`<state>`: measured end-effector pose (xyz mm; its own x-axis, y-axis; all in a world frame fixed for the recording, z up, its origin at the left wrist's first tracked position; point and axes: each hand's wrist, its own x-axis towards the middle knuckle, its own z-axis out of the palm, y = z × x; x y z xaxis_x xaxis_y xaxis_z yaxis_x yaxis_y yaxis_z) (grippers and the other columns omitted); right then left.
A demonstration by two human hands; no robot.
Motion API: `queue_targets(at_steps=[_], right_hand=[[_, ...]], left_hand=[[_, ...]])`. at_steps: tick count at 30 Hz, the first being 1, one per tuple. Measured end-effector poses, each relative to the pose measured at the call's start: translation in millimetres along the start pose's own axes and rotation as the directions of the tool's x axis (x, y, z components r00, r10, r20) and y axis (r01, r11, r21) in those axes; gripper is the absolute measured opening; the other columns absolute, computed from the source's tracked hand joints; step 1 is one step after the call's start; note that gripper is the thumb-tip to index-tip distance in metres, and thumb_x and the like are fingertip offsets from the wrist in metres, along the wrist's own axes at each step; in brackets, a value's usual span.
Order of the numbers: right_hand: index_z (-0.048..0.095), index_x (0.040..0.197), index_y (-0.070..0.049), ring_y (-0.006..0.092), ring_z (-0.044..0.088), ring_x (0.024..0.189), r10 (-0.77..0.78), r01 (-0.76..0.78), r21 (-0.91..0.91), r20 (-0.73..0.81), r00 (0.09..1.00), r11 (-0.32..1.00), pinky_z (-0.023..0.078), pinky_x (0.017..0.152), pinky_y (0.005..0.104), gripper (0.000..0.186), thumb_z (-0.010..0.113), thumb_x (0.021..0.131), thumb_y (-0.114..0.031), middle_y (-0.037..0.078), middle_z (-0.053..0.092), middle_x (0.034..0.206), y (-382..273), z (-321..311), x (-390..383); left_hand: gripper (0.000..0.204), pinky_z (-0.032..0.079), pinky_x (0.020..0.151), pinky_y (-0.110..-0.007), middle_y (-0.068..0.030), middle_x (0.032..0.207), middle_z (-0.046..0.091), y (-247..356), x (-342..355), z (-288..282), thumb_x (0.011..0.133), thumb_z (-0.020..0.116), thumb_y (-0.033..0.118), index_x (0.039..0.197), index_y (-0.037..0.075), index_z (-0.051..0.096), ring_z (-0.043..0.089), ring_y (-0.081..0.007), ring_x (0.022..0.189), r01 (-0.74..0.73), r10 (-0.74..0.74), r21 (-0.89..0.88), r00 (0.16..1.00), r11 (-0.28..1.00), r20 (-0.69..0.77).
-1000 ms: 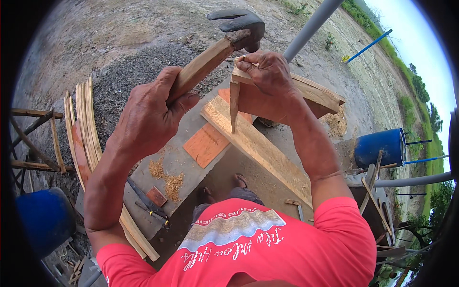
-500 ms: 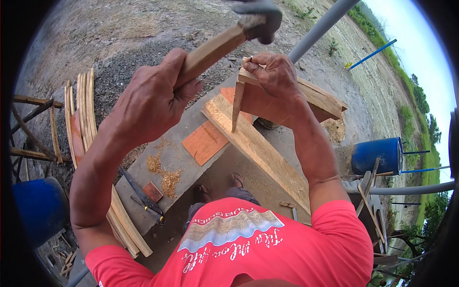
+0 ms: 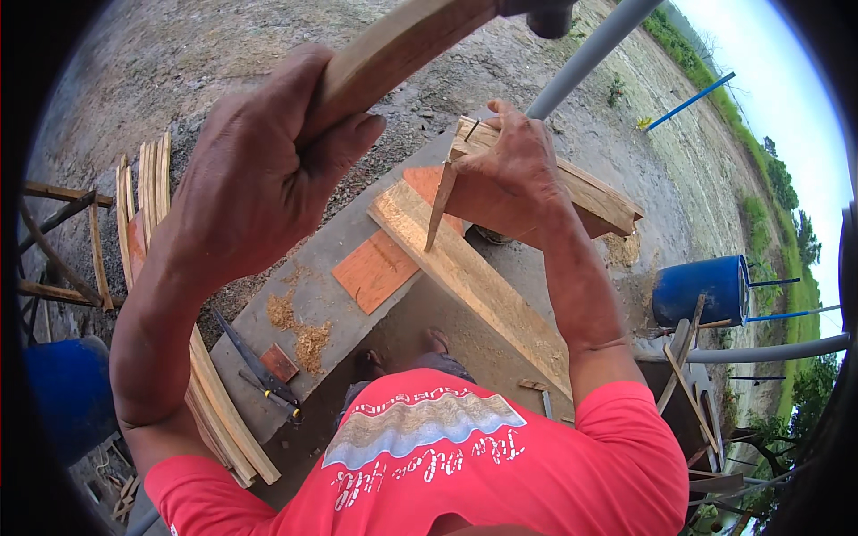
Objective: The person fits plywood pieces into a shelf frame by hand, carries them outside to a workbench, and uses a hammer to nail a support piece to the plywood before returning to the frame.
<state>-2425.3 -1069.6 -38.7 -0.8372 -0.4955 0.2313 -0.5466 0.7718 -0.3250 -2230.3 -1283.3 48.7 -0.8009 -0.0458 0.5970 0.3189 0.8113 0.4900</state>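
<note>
My left hand [image 3: 255,165] is wrapped round the wooden handle of a hammer [image 3: 393,58], raised high; its dark head is partly cut off by the top edge. My right hand [image 3: 517,156] grips a wooden frame [image 3: 601,195] with a reddish-brown panel, thumb and fingers around its near corner. A nail [image 3: 472,131] stands up from that corner, just left of my fingers and apart from them. Below the corner, a narrow wood strip [image 3: 440,207] hangs down toward a wide plank [image 3: 474,272] lying across the grey slab.
Several long wood strips [image 3: 219,402] lie at left, beside a handsaw [image 3: 250,357] and sawdust [image 3: 311,347]. An orange-brown board [image 3: 375,272] rests under the plank. Blue drums stand left [image 3: 67,393] and right [image 3: 702,292]. A grey pipe [image 3: 594,58] slants behind the frame.
The hammer has risen closer to me, with my left hand moving up. My right fingers have let go of the nail and shifted onto the frame beside it; the nail stands unheld.
</note>
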Motion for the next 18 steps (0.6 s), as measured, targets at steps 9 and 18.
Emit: queue_targets(at_steps=[9, 18], right_hand=[[0.052, 0.130, 0.002, 0.0297, 0.067, 0.103, -0.058, 0.055, 0.119, 0.021, 0.998, 0.991, 0.047, 0.097, 0.0377, 0.099, 0.092, 0.048, -0.038, 0.013, 0.071, 0.109, 0.4, -2.3, 0.3], [0.056, 0.103, 0.005, 0.0349, 0.069, 0.080, -0.172, 0.178, 0.131, -0.053, 0.984, 0.975, 0.054, 0.075, 0.0410, 0.067, 0.086, 0.054, -0.030, 0.022, 0.068, 0.083, -13.0, -2.5, 3.8]], left_hand=[[0.034, 0.043, 0.054, -0.035, -0.0076, 0.065, 0.054, -0.2, 25.0, -4.8, 0.095, 0.064, 0.026, 0.117, 0.001, 0.056, 0.052, -0.0198, 0.053, -0.085, 0.043, 0.158, 0.967, 0.984, 0.252], [0.019, 0.039, 0.052, -0.034, -0.0019, 0.066, 0.051, -21.2, 14.3, -1.1, 0.095, 0.062, 0.020, 0.100, 0.003, 0.055, 0.051, -0.0139, 0.057, -0.018, -0.124, 0.293, 0.880, 0.956, 0.459]])
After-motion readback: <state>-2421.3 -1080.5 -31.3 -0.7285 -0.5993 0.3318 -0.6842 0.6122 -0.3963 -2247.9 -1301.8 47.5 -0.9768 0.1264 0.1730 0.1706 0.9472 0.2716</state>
